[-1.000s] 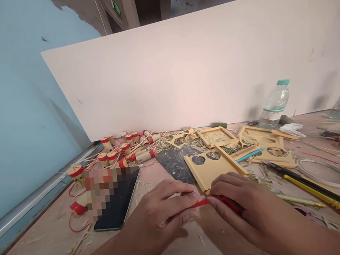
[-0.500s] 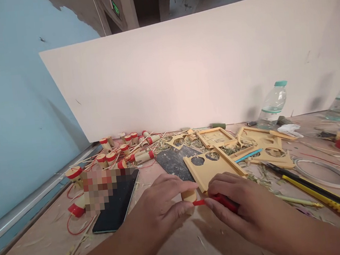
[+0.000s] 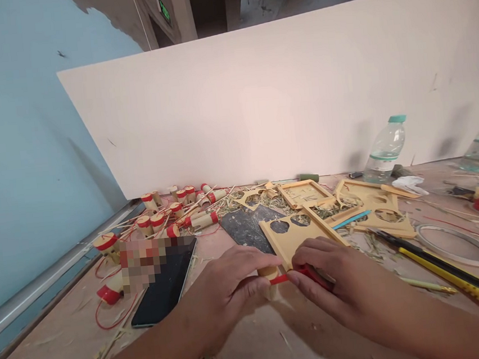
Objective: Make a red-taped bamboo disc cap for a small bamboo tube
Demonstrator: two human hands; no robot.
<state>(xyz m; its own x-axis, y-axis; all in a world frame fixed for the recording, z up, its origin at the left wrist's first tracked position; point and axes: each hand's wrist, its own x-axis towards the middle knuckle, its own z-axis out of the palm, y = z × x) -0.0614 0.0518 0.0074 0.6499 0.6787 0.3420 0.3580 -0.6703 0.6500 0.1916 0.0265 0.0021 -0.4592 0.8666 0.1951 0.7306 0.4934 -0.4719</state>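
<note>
Between the thumb and fingers of my left hand (image 3: pixel 228 285) is a small pale bamboo tube (image 3: pixel 271 292) with a flat yellowish top. It looks upright, just above or on the tabletop; I cannot tell which. A short strip of red tape (image 3: pixel 280 279) runs taut from the tube's upper side to my right hand (image 3: pixel 338 280). My right hand is closed around a roll of red tape (image 3: pixel 314 277), its thumb pressing near the strip. The fingers hide part of the tube and of the roll.
Several red-banded bamboo tubes (image 3: pixel 157 221) with cords lie back left, beside a black phone (image 3: pixel 165 285). Cut yellow boards (image 3: pixel 308 235) and shavings lie beyond my hands. On the right are a yellow-black utility knife (image 3: pixel 447 272), a white tape ring (image 3: pixel 457 244) and a water bottle (image 3: pixel 385 151).
The tube and both hands have shifted slightly up and to the right. The visible red strip looks a little shorter and more tilted.
</note>
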